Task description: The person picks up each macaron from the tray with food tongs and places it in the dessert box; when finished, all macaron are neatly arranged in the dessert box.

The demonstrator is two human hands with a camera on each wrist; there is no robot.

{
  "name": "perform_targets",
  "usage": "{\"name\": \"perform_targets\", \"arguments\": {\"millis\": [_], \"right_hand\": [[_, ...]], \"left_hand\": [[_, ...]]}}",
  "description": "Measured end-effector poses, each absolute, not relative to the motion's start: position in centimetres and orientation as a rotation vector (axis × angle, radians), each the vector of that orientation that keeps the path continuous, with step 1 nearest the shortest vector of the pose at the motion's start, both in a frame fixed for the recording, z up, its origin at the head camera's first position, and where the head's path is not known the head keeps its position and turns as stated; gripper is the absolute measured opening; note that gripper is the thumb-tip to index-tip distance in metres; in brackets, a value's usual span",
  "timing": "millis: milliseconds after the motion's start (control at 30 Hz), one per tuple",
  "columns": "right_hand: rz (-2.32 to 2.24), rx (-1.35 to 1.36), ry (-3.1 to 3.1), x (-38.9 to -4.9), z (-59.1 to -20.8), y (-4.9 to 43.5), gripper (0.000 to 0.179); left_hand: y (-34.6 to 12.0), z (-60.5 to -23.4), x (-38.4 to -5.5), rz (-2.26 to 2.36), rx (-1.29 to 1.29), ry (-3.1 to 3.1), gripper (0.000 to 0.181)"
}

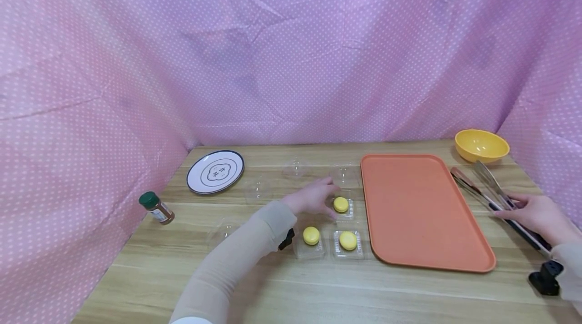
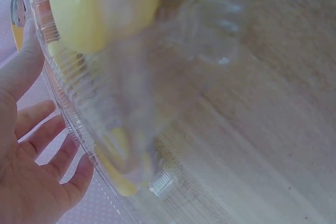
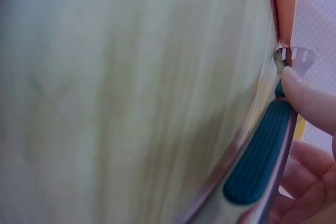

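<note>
My left hand [image 1: 313, 197] reaches around a small clear plastic box [image 1: 344, 215] that holds a yellow macaron [image 1: 341, 204]. Thumb and fingers lie along the box's edge, also in the left wrist view. Two more yellow macarons, one on the left [image 1: 311, 235] and one on the right [image 1: 348, 240], sit in similar clear boxes closer to me. At the right, my right hand [image 1: 534, 215] grips metal tongs [image 1: 495, 186] with dark handles; the handle [image 3: 260, 153] looks teal in the right wrist view. The tongs' two arms stand apart at the tips.
An orange tray [image 1: 418, 213] lies between the hands. Beyond the tongs stands a yellow bowl [image 1: 482, 146]. A white plate [image 1: 215, 172] with a dark rim and a green-capped jar [image 1: 156, 207] are on the left. Several clear plastic lids or boxes, such as one clear dome [image 1: 259, 188], lie about the macarons.
</note>
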State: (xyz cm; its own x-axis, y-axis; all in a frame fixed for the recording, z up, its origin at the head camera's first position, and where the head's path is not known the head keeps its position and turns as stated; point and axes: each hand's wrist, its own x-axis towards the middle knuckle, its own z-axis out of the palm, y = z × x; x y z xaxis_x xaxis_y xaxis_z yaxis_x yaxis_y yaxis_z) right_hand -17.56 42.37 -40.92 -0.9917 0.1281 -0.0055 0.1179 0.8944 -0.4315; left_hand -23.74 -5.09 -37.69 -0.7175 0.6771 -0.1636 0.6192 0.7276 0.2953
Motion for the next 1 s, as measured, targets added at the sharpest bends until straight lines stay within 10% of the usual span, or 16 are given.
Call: {"name": "perform_targets", "arguments": {"millis": [1000], "right_hand": [[0.750,-0.185,-2.937,-16.0,-37.8,39.5,0.073]], "left_hand": [[-5.6,-38.0,-23.6,0.275,1.022,2.693,0.073]]}}
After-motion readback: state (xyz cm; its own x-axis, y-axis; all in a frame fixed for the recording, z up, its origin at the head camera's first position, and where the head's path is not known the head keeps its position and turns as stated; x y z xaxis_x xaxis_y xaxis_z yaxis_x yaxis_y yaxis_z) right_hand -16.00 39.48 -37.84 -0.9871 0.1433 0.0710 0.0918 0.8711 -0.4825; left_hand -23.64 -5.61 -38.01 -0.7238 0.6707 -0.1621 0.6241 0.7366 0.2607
